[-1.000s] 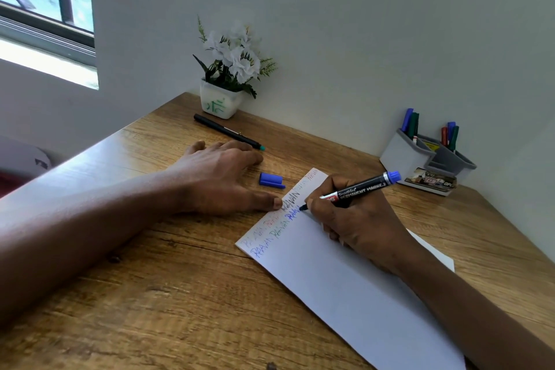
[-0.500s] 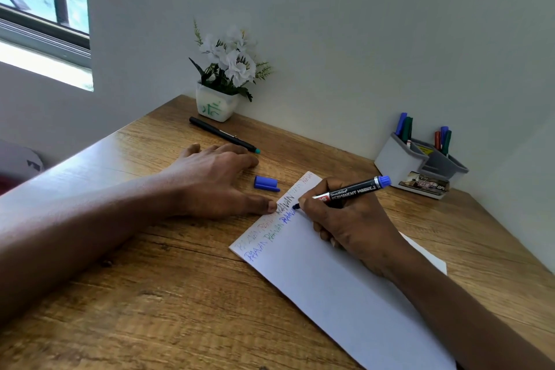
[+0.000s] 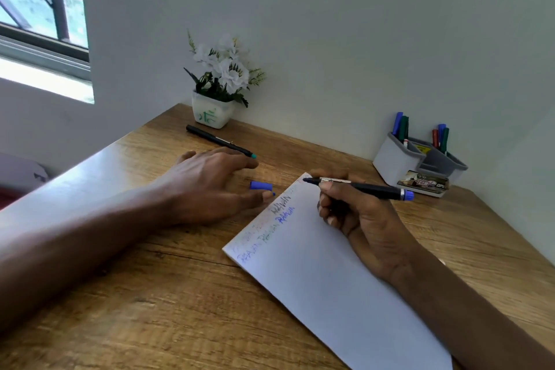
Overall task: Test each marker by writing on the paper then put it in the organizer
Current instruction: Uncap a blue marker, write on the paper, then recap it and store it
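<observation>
Over the far corner of the paper [image 3: 330, 273]: uncapped blue marker [image 3: 360, 187], nearly level, tip toward the left, clear of the sheet. Held in the right hand [image 3: 360, 219], fingers curled round the barrel, wrist resting on the paper. Rows of scribbled test words in blue, green, black and fainter colours along the paper's left edge. Just left of that edge: blue cap [image 3: 260, 185], lying loose on the wooden desk [image 3: 150, 309]. Beside the cap: left hand [image 3: 207, 183], flat and spread, palm down, holding nothing, thumb tip near the cap. Beyond its fingers: black pen [image 3: 219, 141] with a teal end. Behind that, against the wall: white flowers in a small white pot [image 3: 212, 112]. Far right: grey organizer [image 3: 396, 159], with blue, green and red markers standing in two compartments.
</observation>
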Demonstrator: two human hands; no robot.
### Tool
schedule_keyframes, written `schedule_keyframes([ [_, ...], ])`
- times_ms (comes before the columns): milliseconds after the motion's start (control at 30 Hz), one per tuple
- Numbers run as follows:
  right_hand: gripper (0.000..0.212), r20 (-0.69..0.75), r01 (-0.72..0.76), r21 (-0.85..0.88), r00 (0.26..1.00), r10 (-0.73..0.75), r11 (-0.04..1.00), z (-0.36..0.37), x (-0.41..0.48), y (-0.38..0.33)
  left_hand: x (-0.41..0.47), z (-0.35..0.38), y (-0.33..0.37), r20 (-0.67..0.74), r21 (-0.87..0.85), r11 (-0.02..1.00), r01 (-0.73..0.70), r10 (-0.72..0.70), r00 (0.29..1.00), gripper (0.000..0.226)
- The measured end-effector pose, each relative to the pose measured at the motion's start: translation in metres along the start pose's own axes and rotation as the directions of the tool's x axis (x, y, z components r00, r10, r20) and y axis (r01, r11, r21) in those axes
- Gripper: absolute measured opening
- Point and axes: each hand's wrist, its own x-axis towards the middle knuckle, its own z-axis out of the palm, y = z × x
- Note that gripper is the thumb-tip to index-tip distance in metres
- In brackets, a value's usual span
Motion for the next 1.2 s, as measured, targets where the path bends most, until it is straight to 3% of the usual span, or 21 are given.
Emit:
schedule_keyframes([
  [100, 0.038, 0.106, -0.039, 0.090, 0.994, 0.029, 0.995, -0.006, 0.002, -0.003, 0.000, 0.002, 0.000, -0.151, 0.025, 0.995, -0.097, 0.099, 0.984, 0.061],
  [267, 0.032, 0.108, -0.033, 0.142, 0.994, 0.018, 0.989, -0.008, 0.002, -0.002, 0.006, 0.004, 0.003, -0.159, 0.126, 0.977, -0.175, 0.194, 0.968, 0.037],
  [333, 0.025, 0.093, -0.040, 0.181, 0.995, 0.023, 0.983, -0.009, 0.001, -0.002, 0.006, 0.006, 0.001, -0.222, 0.066, 0.980, -0.187, 0.197, 0.955, 0.026],
  [400, 0.024, 0.091, -0.046, 0.215, 0.996, 0.027, 0.976, -0.010, -0.001, -0.003, 0.005, 0.005, -0.003, -0.286, -0.124, 0.973, -0.196, 0.154, 0.946, 0.019],
  [500, 0.016, 0.084, -0.037, 0.223, 0.996, 0.018, 0.974, -0.009, -0.001, -0.004, 0.001, 0.002, -0.005, -0.281, -0.453, 0.847, -0.277, 0.160, 0.946, 0.018],
  [567, 0.012, 0.071, -0.034, 0.217, 0.997, 0.019, 0.976, -0.008, -0.001, -0.004, -0.003, 0.000, 0.000, -0.260, -0.527, 0.784, -0.326, 0.217, 0.941, 0.022],
  [833, 0.013, 0.122, -0.015, 0.151, 0.993, -0.003, 0.988, -0.006, -0.005, -0.006, -0.010, 0.004, 0.014, -0.239, -0.497, 0.772, -0.395, 0.316, 0.918, 0.016],
  [1200, 0.006, 0.198, 0.025, 0.083, 0.979, -0.041, 0.996, -0.002, -0.007, -0.008, -0.012, 0.003, 0.017, -0.164, -0.621, 0.701, -0.350, 0.321, 0.933, 0.019],
])
